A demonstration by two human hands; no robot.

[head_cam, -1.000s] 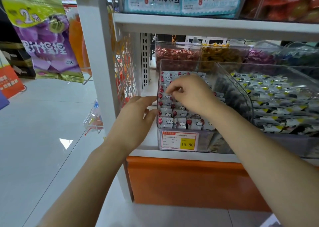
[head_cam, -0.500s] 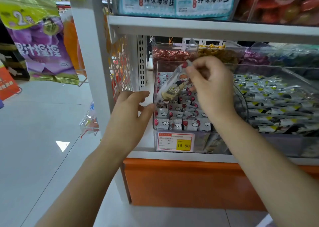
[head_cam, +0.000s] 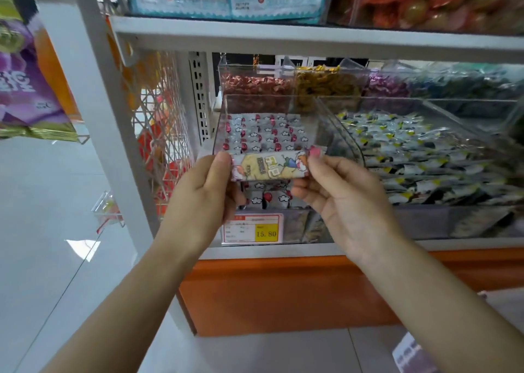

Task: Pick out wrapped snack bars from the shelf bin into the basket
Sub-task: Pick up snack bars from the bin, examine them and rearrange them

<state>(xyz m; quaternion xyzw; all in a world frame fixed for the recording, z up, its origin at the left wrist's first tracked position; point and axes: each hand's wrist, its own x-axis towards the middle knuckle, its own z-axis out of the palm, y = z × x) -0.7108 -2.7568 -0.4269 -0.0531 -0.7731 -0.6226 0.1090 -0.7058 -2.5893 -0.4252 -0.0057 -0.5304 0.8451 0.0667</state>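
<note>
While both hands pinch its ends, the left hand (head_cam: 202,199) and right hand (head_cam: 350,202) hold one snack bar (head_cam: 269,166) level before the clear bin (head_cam: 312,225).

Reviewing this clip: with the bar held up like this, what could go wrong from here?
1. The snack bar is pinched only at its wrapper ends, by the left hand and the right hand. It may slip and drop, possibly outside the clear bin.
2. No basket is in view, so placing the bar would likely mean turning away while keeping that light pinch.
</note>
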